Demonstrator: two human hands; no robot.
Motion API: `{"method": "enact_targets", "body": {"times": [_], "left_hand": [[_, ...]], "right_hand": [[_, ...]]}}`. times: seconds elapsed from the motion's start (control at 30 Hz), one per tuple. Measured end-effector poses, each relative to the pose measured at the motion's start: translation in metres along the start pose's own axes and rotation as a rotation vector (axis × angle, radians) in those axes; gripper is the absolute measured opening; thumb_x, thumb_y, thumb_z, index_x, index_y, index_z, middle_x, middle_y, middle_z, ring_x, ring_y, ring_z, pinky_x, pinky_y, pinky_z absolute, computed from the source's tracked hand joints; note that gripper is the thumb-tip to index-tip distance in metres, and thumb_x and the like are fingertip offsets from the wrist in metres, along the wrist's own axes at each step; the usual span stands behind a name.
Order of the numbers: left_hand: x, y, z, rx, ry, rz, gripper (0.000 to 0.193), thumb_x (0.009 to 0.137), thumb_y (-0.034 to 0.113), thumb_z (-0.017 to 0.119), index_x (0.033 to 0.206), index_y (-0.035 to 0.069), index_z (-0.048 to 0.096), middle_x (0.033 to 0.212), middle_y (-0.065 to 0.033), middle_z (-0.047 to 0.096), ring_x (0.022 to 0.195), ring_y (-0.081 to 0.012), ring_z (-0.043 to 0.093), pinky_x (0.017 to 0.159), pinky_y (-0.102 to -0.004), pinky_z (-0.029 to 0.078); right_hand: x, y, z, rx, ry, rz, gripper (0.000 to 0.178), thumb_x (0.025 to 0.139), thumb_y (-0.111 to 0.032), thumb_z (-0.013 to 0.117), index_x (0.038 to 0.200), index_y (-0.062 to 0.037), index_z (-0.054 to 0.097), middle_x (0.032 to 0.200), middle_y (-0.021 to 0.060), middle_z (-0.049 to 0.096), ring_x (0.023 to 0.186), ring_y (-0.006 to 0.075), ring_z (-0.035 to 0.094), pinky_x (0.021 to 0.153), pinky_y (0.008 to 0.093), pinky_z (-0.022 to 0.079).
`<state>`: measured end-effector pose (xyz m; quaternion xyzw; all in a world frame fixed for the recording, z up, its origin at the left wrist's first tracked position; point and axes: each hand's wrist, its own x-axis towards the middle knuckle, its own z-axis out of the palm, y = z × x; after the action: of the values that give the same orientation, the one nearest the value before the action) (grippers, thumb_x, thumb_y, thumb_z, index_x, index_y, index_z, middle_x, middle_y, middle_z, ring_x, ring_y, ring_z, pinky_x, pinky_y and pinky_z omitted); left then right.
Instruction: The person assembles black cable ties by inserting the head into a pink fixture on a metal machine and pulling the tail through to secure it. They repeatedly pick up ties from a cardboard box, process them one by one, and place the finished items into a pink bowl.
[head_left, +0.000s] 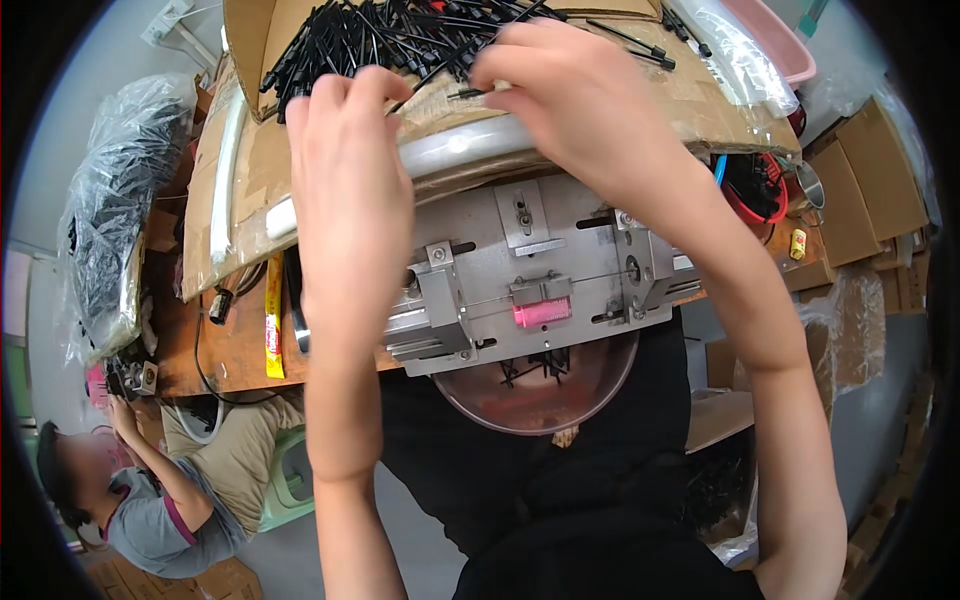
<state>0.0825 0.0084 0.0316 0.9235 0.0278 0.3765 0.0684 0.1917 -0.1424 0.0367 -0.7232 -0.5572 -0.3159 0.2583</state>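
A heap of thin black rods with thicker black ends (400,40) lies on cardboard at the top of the view. My left hand (350,170) is at the near left edge of the heap, fingers curled and blurred; whatever they grip is too small to make out. To its right, my right hand (580,100) pinches a thin dark rod (466,94) between thumb and fingers. Below both hands sits a metal jig (590,265) with a thin rod across it and a pink block (542,312) at its middle; neither hand touches it.
A clear tube-like roll (465,145) edges the cardboard. Under the jig, a translucent bowl (470,395) holds several short black pieces. A yellow tube (273,320) lies left on the wooden table, a red basket (765,205) right. Another person (170,500) sits working at lower left.
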Motion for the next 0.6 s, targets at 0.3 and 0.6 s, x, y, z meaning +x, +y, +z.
{"method": "enact_targets", "body": {"times": [0.3, 0.6], "left_hand": [[0.017, 0.002, 0.023, -0.164, 0.009, 0.164, 0.012, 0.085, -0.001, 0.059, 0.095, 0.003, 0.063, 0.091, -0.0107, 0.064, 0.093, -0.0287, 0.060, 0.083, -0.0379, 0.046], [0.059, 0.076, 0.058, -0.297, -0.420, 0.069, 0.032, 0.086, 0.028, 0.067, 0.089, -0.004, 0.063, 0.086, -0.0205, 0.061, 0.090, -0.0382, 0.060, 0.082, -0.0446, 0.047]], "right_hand": [[0.010, 0.006, -0.050, 0.049, -0.080, 0.293, 0.011, 0.087, -0.006, 0.063, 0.095, 0.0016, 0.065, 0.086, 0.0120, 0.068, 0.082, 0.0199, 0.065, 0.068, 0.0311, 0.051], [-0.050, 0.057, -0.064, 0.340, 0.123, 0.657, 0.018, 0.090, -0.009, 0.065, 0.106, 0.0007, 0.068, 0.093, 0.0004, 0.066, 0.083, 0.0044, 0.058, 0.078, 0.0195, 0.045]]}}
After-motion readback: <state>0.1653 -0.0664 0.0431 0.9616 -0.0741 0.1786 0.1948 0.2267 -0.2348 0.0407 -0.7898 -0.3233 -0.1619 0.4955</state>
